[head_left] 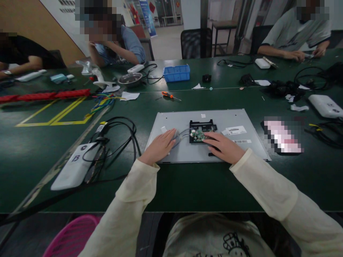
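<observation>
A flat grey metal panel (184, 121) lies face down on the green table in front of me. Near its middle sits a small green circuit board (197, 135) inside a black frame, with grey wires running left from it. My left hand (160, 145) rests flat on the panel's left part, fingers stretched out beside the wires. My right hand (223, 145) lies on the panel just right of the board, fingers extended and its fingertips touching the board's edge. Neither hand holds anything.
A white device (74, 166) with black cables lies at the left. An orange-handled screwdriver (168, 95) and a blue bin (177, 72) sit beyond the panel. Another white device (324, 105) lies far right. Three other people work at the table's far side. A pink basket (70, 236) stands below the table edge.
</observation>
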{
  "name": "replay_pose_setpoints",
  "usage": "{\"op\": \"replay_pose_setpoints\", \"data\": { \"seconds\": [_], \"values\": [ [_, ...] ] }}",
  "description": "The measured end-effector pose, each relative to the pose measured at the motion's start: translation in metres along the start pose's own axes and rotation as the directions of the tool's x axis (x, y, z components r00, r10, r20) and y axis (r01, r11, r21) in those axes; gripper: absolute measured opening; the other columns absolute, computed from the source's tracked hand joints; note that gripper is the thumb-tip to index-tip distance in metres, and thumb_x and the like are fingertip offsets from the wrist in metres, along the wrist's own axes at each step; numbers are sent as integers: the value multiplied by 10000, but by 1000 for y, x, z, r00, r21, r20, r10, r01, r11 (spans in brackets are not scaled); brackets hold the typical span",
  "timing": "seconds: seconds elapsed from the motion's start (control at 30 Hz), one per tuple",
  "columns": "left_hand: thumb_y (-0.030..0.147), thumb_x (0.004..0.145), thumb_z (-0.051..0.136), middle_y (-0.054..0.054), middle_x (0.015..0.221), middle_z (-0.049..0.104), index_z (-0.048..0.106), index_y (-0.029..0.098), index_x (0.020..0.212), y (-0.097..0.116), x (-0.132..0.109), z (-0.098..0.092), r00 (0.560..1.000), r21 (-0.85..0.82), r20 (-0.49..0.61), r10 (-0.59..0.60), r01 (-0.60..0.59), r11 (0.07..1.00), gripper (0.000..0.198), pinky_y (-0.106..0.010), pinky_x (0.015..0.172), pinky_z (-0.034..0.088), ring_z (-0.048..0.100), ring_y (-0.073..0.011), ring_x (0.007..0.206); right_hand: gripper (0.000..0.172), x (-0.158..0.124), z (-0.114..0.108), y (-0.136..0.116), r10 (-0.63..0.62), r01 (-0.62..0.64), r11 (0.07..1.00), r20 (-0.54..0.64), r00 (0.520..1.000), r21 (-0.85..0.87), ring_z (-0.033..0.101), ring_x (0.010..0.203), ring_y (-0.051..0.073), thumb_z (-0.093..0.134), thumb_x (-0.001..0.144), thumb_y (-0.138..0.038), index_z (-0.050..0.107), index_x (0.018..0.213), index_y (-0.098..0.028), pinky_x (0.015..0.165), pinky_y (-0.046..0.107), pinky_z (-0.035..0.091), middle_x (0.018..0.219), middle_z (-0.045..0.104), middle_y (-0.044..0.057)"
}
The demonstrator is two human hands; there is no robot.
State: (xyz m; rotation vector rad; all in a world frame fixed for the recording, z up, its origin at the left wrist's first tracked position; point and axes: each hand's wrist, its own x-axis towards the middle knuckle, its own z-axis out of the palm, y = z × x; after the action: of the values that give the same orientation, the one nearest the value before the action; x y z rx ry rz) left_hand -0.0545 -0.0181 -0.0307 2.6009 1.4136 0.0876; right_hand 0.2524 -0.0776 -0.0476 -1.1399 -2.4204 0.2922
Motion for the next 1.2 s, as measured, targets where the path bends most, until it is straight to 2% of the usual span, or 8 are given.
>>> {"op": "replay_pose_setpoints", "data": {
  "seconds": [0.23,0.37,0.5,0.57,0.63,0.8,0.97,1.2],
  "values": [
    [386,977,246,-99,1498,410,251,163,1485,0,-7,-7,997,-20,-16,-77,77,997,555,-411,1140,286,398,-208,1374,400,0,-2,-1,20,-21,1000,12,1000,9,447,1331,289,473,941,-292,539,1330,-227,1047,588,431,1452,474,88],
    [386,968,323,-84,1381,555,246,165,1476,16,-6,-14,984,-85,-165,-67,54,995,559,-430,1148,268,492,-207,1296,398,0,-3,-3,15,-15,1000,9,1000,-1,448,1329,284,464,943,-278,545,1325,-206,1055,568,430,1445,480,102],
    [312,943,398,-52,1247,650,429,198,1352,44,2,-23,955,-166,-284,-88,41,985,426,-411,1096,359,610,-202,1132,395,1,-1,-2,-20,20,1000,-13,1000,-17,463,1313,290,481,926,-240,559,1308,-178,1064,555,421,1425,497,128],
    [278,937,402,-64,1270,625,470,190,1308,58,13,-24,943,-204,-324,-71,3,979,388,-373,1062,405,587,-201,1165,390,1,-1,-2,-30,29,999,-19,999,-29,470,1304,293,480,926,-245,565,1299,-166,1059,552,426,1412,507,135],
    [275,936,407,-91,1341,562,447,172,1332,69,27,-21,937,-210,-350,-21,-57,976,411,-361,1073,397,528,-207,1240,381,2,0,-2,-41,40,998,-29,999,-38,478,1295,293,474,926,-241,575,1285,-163,1053,549,432,1400,518,139],
    [391,920,464,-132,1516,352,292,169,1454,77,57,-3,960,-139,-252,119,-158,978,604,-429,1135,305,341,-260,1393,374,2,2,0,-46,45,999,-56,997,-31,478,1294,288,464,930,-247,582,1279,-188,1057,543,428,1392,524,128],
    [520,926,418,-145,1564,257,228,175,1487,71,56,12,983,-116,-158,93,-112,987,686,-470,1146,247,250,-284,1437,390,2,3,1,-19,18,1000,-41,999,-10,464,1311,278,451,939,-262,555,1311,-202,1068,546,416,1409,513,114],
    [518,931,401,-164,1576,211,238,161,1485,69,49,21,980,-64,-177,94,-107,992,679,-486,1154,209,211,-283,1453,416,1,1,-2,5,-5,1000,-32,999,3,472,1309,270,449,937,-263,512,1348,-243,1065,561,415,1405,523,87]
  ]
}}
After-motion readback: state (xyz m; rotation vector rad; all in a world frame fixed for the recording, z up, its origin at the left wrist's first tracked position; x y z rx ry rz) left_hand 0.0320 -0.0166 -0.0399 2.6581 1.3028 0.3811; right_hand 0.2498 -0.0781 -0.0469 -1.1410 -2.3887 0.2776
